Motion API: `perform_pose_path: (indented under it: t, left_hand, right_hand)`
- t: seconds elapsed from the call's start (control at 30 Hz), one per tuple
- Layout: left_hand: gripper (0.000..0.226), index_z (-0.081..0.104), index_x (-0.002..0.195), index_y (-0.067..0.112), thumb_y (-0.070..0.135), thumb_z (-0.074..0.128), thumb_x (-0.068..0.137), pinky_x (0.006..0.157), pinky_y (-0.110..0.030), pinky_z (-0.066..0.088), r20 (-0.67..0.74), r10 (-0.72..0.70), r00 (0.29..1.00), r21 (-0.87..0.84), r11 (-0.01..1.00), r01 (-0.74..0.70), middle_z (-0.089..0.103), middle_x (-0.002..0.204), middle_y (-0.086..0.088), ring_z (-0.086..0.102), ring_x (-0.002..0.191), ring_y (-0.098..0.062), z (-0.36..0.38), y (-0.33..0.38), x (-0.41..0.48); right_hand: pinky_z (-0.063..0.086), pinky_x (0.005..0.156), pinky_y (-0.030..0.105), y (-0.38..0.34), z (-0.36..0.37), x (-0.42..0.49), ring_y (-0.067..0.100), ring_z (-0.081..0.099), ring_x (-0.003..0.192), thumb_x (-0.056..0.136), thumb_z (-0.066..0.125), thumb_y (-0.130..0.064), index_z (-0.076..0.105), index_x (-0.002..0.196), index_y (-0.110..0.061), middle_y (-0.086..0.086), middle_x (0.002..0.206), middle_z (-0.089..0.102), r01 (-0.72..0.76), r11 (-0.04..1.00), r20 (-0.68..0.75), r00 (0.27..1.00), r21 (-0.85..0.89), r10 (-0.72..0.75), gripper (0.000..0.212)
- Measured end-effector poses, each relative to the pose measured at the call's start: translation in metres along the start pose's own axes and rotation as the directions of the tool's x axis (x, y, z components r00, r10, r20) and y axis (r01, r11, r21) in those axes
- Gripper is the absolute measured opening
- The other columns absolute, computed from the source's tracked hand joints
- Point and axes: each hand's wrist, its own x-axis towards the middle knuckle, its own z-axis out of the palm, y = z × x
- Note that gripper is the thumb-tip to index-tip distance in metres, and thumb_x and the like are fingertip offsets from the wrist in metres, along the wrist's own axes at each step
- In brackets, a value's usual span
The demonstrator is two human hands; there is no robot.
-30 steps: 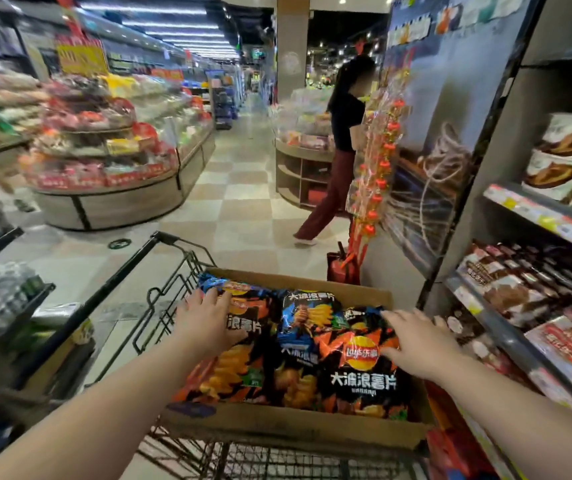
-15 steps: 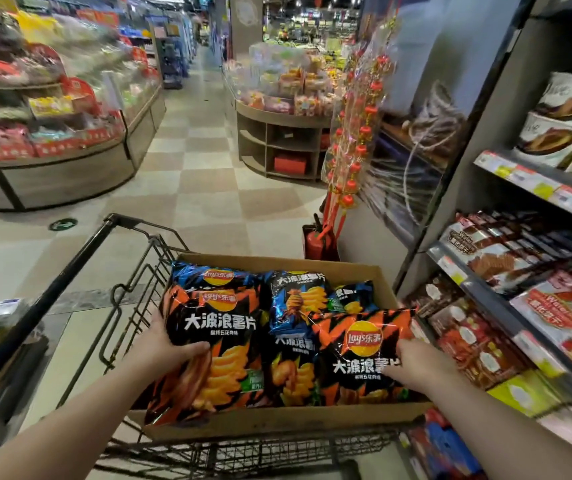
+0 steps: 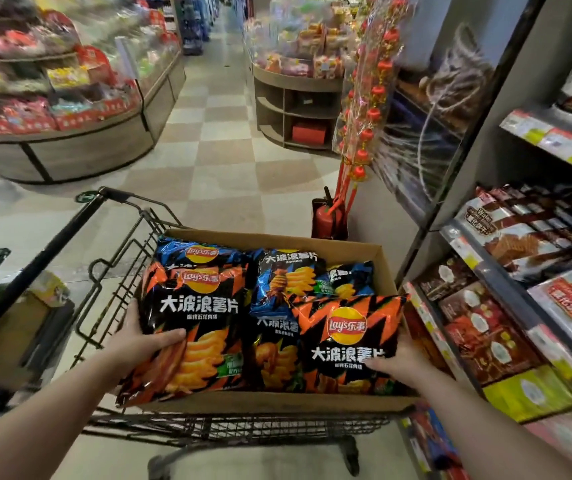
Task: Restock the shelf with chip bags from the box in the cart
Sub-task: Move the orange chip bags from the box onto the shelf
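Left hand (image 3: 146, 341): grips the left edge of the left orange bag (image 3: 194, 327), thumb across its front, fingers behind it.
Right hand (image 3: 398, 362): holds the lower right corner of the right orange bag (image 3: 346, 341), thumb on its face; the fingers are hidden beneath.
Bags' place: both lie on top of the blue bags (image 3: 284, 278) in the cardboard box (image 3: 277, 400), which sits in the cart (image 3: 111, 271), just beside the shelf (image 3: 478, 268).
Handling: probably light and air-puffed, with slick film and fragile contents (a hard squeeze would crush the chips).
Where to hold: by the edge seams, or flat underneath, not across the belly.

Bare left hand (image 3: 140, 342), bare right hand (image 3: 402, 362), bare forearms (image 3: 52, 410)
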Motion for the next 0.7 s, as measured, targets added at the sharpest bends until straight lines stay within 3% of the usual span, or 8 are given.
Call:
perform_pose_path:
  t: [0.13,0.23,0.37,0.53,0.7]
  left_hand:
    - [0.118,0.023,0.142,0.033,0.043,0.087,0.042,0.082,-0.046,0.050,-0.062,0.049,0.997,-0.041,0.998,-0.051,0.057,0.124,-0.007,0.060,0.097,-0.025,0.015,0.002,-0.004]
    - [0.109,0.029,0.142,0.030,0.031,0.089,0.051,0.091,-0.044,0.046,-0.133,0.091,0.987,-0.038,0.995,-0.097,0.058,0.122,-0.005,0.058,0.104,-0.026,0.024,0.002,-0.006]
    - [0.101,0.030,0.143,0.027,0.021,0.088,0.060,0.090,-0.041,0.044,-0.206,0.134,0.969,-0.014,0.990,-0.140,0.059,0.119,-0.006,0.057,0.104,-0.026,0.030,0.006,-0.012]
    - [0.098,0.034,0.140,0.029,0.020,0.088,0.059,0.091,-0.042,0.045,-0.271,0.189,0.944,-0.011,0.980,-0.200,0.061,0.116,-0.005,0.059,0.102,-0.025,0.035,0.015,-0.027]
    - [0.095,0.035,0.137,0.033,0.023,0.088,0.059,0.082,-0.037,0.048,-0.263,0.243,0.934,-0.046,0.963,-0.264,0.063,0.111,-0.001,0.062,0.096,-0.022,0.035,0.028,-0.043]
  right_hand:
    - [0.035,0.096,0.030,0.013,0.001,0.011,0.028,0.044,0.127,0.068,0.083,-0.018,0.020,0.146,-0.015,0.009,0.138,0.047,-0.002,0.998,0.113,0.994,0.070,-0.006,0.100]
    - [0.039,0.097,0.030,0.018,0.004,0.015,0.023,0.048,0.119,0.068,0.082,-0.010,0.024,0.143,-0.014,0.006,0.133,0.050,0.023,0.995,0.182,0.982,0.099,-0.041,0.095]
    - [0.041,0.088,0.028,0.016,0.009,0.015,0.018,0.053,0.102,0.071,0.080,-0.012,0.042,0.133,-0.014,0.005,0.120,0.059,0.056,0.988,0.062,0.996,0.141,-0.065,0.073]
    - [0.040,0.080,0.026,0.001,0.002,0.005,0.017,0.054,0.092,0.071,0.080,-0.016,0.051,0.125,-0.014,0.006,0.115,0.063,0.143,0.971,-0.063,0.989,0.194,-0.133,0.062]
    - [0.040,0.079,0.026,-0.026,-0.025,-0.018,0.016,0.054,0.091,0.072,0.079,-0.022,0.052,0.123,-0.014,0.001,0.104,0.061,0.229,0.937,-0.139,0.970,0.265,-0.198,0.059]
